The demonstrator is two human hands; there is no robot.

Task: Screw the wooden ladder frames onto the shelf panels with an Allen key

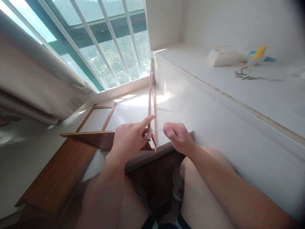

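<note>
A thin wooden frame (150,95) stands on edge on a low white ledge (133,108) under the window. My left hand (130,138) steadies the frame's near corner, index finger stretched along it, the other fingers curled around the wood. My right hand (178,136) is closed in a pinch on a slim metal tool (157,129), whose tip meets the frame's near upright. A brown wooden panel (95,140) joins the frame at its base.
Another wooden frame (95,117) lies flat on the ledge. A brown board (59,178) lies at lower left. A raised white platform (238,92) on the right carries a wipes pack (222,55), a tube (258,54) and metal hardware (245,75). A curtain (35,76) hangs left.
</note>
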